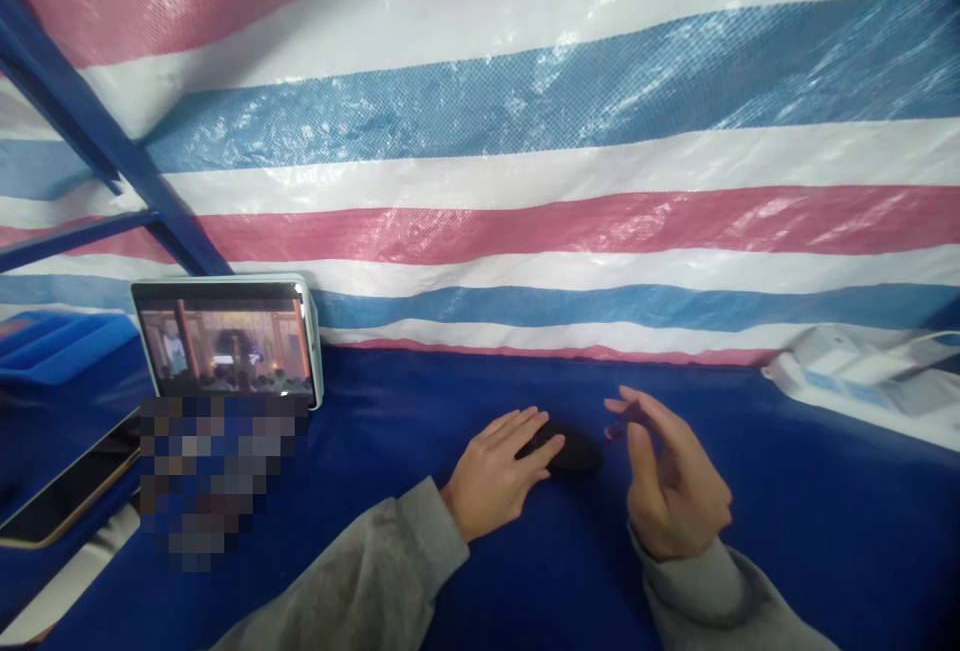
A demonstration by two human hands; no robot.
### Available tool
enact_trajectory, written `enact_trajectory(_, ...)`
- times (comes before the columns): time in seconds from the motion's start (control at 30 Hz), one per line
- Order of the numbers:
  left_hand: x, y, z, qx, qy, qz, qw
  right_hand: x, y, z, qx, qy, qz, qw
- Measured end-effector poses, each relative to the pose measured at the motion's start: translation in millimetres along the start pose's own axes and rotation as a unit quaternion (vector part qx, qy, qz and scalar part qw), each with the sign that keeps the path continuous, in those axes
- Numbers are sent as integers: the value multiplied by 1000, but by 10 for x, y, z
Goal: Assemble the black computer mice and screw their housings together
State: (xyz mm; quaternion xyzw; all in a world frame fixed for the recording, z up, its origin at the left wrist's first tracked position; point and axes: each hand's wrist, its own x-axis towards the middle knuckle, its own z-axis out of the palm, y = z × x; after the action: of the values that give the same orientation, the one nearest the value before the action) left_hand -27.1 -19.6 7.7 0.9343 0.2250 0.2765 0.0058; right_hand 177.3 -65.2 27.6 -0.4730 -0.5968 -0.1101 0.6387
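My left hand (501,471) lies palm down with fingers stretched out, its fingertips resting on the edge of a flat, dark, rounded object (574,451) whose kind I cannot make out. To the right, my right hand (675,486) is turned on its side, thumb and fingers curved but apart. Close to its fingertips is a small purplish-red thing (613,432), blurred; whether the fingers touch it is unclear. Both wrists are in grey sleeves. Underneath is a dark blue tabletop (405,431).
A propped-up tablet-like screen (225,341) plays a video at the left. Beside it are a phone (71,481), a pixelated patch and a blue tray (67,346). A white power strip (862,386) with plugs sits at the right. Striped sheeting (525,231) hangs behind.
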Motion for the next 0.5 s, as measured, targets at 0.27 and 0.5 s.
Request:
enact_trajectory(0.27,4,10,-24,-4,-4,-1,1000,36,-59,-5,-30,16,-36,999)
enact_trajectory(0.5,3,7,-6,-3,-6,-2,1000,43,-52,1,-34,32,-39,998)
